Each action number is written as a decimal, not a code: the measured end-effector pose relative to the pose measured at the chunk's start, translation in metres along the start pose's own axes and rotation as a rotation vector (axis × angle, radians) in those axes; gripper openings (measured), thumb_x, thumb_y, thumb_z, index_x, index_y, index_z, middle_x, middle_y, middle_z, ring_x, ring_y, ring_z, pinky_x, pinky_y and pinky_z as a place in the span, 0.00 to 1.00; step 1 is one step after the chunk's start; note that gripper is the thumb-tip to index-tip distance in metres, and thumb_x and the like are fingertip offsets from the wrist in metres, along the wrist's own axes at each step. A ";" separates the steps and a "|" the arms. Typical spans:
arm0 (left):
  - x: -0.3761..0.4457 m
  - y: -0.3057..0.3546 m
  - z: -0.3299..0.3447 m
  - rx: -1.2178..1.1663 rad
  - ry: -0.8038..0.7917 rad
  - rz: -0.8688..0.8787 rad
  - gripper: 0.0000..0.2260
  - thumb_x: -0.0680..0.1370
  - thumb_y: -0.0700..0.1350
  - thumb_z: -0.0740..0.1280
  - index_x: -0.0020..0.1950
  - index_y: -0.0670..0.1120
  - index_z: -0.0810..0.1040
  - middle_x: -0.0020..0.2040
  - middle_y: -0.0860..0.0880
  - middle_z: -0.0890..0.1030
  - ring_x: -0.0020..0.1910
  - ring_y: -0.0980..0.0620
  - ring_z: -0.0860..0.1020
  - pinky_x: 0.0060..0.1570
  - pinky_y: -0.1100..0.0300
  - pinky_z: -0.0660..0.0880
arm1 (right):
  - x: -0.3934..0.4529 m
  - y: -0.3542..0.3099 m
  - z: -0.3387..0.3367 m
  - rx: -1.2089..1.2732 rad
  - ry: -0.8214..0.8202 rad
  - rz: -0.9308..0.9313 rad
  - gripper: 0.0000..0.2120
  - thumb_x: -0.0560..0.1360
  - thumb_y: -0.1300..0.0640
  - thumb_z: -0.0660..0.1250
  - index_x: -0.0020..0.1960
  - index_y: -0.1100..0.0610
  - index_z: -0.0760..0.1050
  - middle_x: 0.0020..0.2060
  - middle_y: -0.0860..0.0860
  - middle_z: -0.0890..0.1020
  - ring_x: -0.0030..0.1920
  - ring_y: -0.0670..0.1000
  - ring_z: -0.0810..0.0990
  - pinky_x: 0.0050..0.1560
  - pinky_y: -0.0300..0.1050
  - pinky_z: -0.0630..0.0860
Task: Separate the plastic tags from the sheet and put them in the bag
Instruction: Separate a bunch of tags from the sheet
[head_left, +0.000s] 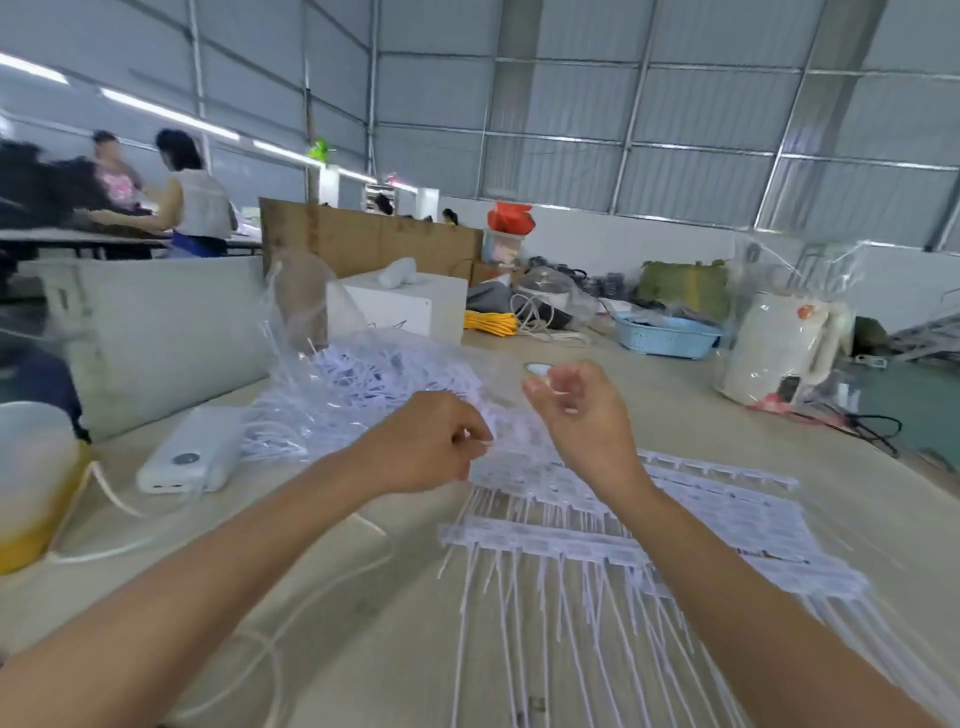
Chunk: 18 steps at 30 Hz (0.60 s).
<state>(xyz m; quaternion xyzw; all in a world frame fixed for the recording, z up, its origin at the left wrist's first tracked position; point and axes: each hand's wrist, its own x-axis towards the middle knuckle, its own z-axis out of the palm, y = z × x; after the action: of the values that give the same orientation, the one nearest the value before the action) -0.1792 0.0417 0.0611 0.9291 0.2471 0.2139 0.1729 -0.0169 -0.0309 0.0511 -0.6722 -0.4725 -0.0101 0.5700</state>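
Note:
White sheets of plastic tags (670, 525) lie flat on the table in front of me, their long thin tails pointing toward me. Behind my hands a clear plastic bag (363, 379) lies open, full of loose white tags. My left hand (431, 441) is curled just above the far edge of the sheets and pinches something small and white at its fingertips. My right hand (576, 410) is raised a little higher to the right, fingers loosely curled; whether it holds a tag is blurred.
A white power bank (192, 457) with a cable lies to the left, beside a yellow-and-clear container (31, 483). A white box (400, 306), a blue basket (665, 335) and a bagged white kettle (779, 348) stand farther back. People work at a table at far left.

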 end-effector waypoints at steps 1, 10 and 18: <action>-0.003 -0.013 -0.008 0.026 -0.010 -0.038 0.09 0.78 0.41 0.64 0.55 0.42 0.82 0.34 0.50 0.80 0.30 0.62 0.74 0.34 0.78 0.67 | 0.005 -0.001 0.008 -0.102 0.026 -0.106 0.11 0.74 0.50 0.69 0.52 0.55 0.76 0.50 0.53 0.79 0.54 0.53 0.75 0.55 0.48 0.72; 0.043 -0.079 -0.018 0.297 0.098 -0.191 0.09 0.79 0.39 0.62 0.46 0.39 0.81 0.49 0.44 0.80 0.53 0.46 0.77 0.56 0.57 0.72 | 0.050 -0.003 0.054 -0.912 -0.327 0.030 0.26 0.74 0.59 0.66 0.70 0.59 0.61 0.69 0.56 0.60 0.67 0.60 0.65 0.59 0.56 0.69; 0.088 -0.090 -0.002 0.241 0.172 -0.424 0.06 0.77 0.33 0.59 0.45 0.37 0.74 0.46 0.42 0.78 0.56 0.43 0.77 0.50 0.58 0.73 | 0.071 -0.004 0.055 -0.659 -0.195 0.007 0.40 0.70 0.71 0.64 0.75 0.66 0.45 0.74 0.59 0.52 0.65 0.59 0.70 0.54 0.44 0.71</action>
<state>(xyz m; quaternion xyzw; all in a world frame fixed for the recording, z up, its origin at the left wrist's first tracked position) -0.1455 0.1628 0.0517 0.8488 0.4739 0.2201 0.0802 -0.0092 0.0554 0.0745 -0.8195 -0.4939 -0.0958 0.2744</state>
